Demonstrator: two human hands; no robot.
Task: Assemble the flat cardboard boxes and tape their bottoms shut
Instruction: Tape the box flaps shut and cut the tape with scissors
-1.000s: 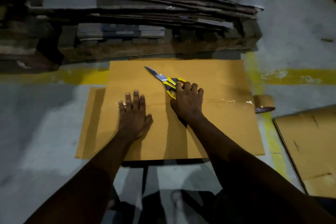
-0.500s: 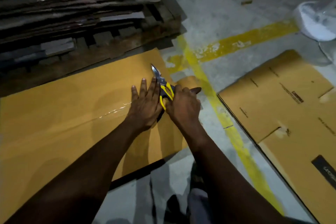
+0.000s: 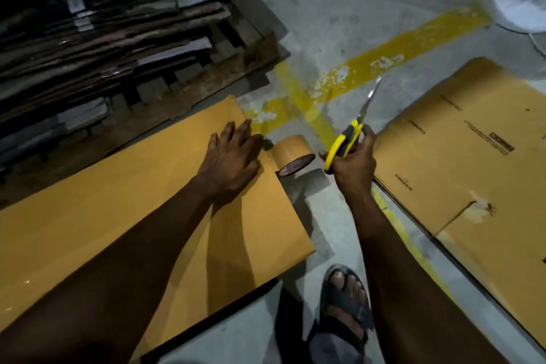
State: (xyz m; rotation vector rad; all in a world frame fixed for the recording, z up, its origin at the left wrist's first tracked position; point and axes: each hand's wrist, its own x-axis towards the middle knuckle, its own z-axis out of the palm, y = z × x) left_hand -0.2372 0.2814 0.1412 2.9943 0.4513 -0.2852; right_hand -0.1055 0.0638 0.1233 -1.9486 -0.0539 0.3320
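we are pressing our left hand, fingers straight and spread, flat on the smooth tan flat cardboard box, which is lying on the rough grey concrete floor. our right hand is gripping the yellow-and-black handles of the scissors, holding them above the floor with the thin metal blades pointing away. the round brown tape roll is sitting just beside the box's right edge, between our hands. a second box, flattened and printed, is lying at the right beyond a worn yellow painted line.
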